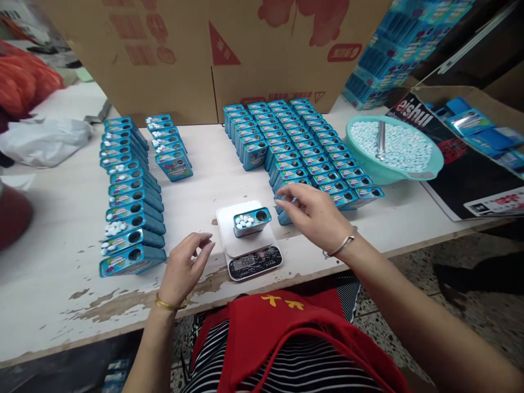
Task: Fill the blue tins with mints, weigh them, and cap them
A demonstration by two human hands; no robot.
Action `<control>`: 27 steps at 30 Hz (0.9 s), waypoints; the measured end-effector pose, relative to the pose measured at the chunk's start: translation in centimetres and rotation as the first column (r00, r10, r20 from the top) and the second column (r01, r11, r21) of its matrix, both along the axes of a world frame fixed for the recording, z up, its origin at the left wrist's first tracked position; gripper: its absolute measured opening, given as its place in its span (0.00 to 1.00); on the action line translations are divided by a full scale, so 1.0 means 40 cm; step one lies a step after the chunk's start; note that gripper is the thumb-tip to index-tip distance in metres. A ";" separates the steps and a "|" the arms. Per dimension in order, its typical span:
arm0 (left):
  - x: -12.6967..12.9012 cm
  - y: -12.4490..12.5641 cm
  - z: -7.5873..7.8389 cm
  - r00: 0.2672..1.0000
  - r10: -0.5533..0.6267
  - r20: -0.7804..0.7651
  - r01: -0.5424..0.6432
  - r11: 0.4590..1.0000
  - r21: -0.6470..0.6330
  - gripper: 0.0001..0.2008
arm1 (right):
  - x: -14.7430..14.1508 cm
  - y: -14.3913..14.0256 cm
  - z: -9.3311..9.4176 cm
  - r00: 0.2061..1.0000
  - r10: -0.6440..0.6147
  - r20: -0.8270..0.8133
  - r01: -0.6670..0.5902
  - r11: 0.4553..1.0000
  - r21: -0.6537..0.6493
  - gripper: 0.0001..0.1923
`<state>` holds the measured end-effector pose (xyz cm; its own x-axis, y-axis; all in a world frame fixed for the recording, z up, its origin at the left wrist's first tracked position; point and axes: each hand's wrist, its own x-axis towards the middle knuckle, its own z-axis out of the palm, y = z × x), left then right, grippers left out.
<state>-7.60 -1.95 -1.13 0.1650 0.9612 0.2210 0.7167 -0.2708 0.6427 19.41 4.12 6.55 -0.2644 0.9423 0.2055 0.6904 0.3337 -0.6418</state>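
Observation:
A small blue tin (252, 220) with white tablets on its lid rests on a white digital scale (249, 245) at the table's front edge. My left hand (185, 267) hovers just left of the scale, fingers loosely curled, holding nothing. My right hand (314, 210) reaches over the nearest tin (284, 217) of a block of blue tins (303, 147) to the right of the scale; its fingertips are at that tin, and I cannot tell if it is gripped.
A row of tins with tablets on top (130, 213) runs down the left, and a shorter row (170, 144) stands beside it. A teal bowl of white tablets with a metal scoop (393, 148) sits at right. Cardboard boxes (213, 49) stand behind.

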 end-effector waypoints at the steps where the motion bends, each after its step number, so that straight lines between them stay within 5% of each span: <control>1: 0.000 0.001 0.001 1.000 -0.002 -0.003 0.002 1.000 0.006 0.10 | 0.025 -0.015 -0.019 0.998 -0.041 -0.041 0.039 0.999 -0.033 0.08; 7: 0.013 0.011 0.023 1.000 -0.019 -0.001 0.019 0.998 0.058 0.09 | 0.146 -0.123 -0.197 0.951 -0.275 -0.144 0.204 0.903 -0.378 0.14; 12: 0.039 0.021 0.061 0.999 -0.049 0.008 0.047 0.987 0.153 0.08 | 0.167 -0.184 -0.302 0.927 -0.356 -0.117 0.244 0.810 -0.532 0.17; 19: 0.076 0.059 0.104 0.980 -0.182 -0.076 0.195 0.950 0.245 0.12 | 0.129 -0.198 -0.347 0.922 -0.346 -0.175 0.191 0.798 -0.572 0.16; 27: 0.101 0.136 0.133 0.870 -0.375 -0.319 0.439 0.884 0.159 0.10 | 0.116 -0.196 -0.355 0.911 -0.350 -0.216 0.175 0.805 -0.567 0.15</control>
